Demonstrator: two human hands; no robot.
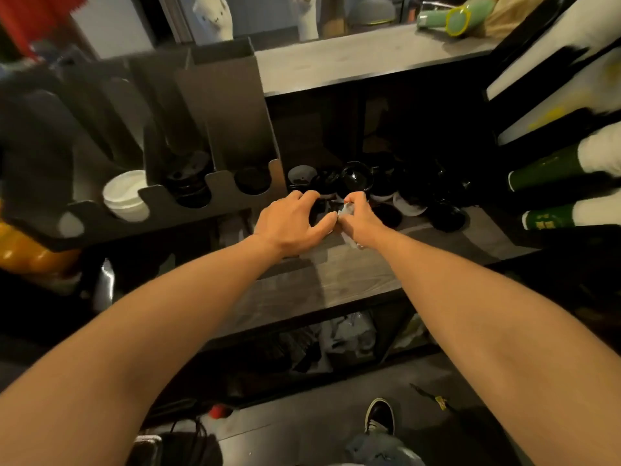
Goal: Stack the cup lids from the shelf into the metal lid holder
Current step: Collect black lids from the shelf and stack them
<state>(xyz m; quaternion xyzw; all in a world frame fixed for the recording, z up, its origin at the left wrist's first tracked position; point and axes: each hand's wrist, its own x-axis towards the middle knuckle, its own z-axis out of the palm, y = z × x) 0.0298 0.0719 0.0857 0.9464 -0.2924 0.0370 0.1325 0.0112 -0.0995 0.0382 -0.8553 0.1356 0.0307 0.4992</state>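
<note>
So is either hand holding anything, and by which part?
The right hand pinches clear plastic wrap at its top; left hand curls over black lids, hold unclear.

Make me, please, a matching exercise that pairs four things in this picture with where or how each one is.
Things:
1. white lids
2. cups
3. shoe
4. right hand

Places or states:
a. on the floor
b. pinching what looks like clear wrap
c. in a slot of the holder
d. lying on their sides at the right

Pairs: 1-c, 2-d, 3-a, 4-b.
</note>
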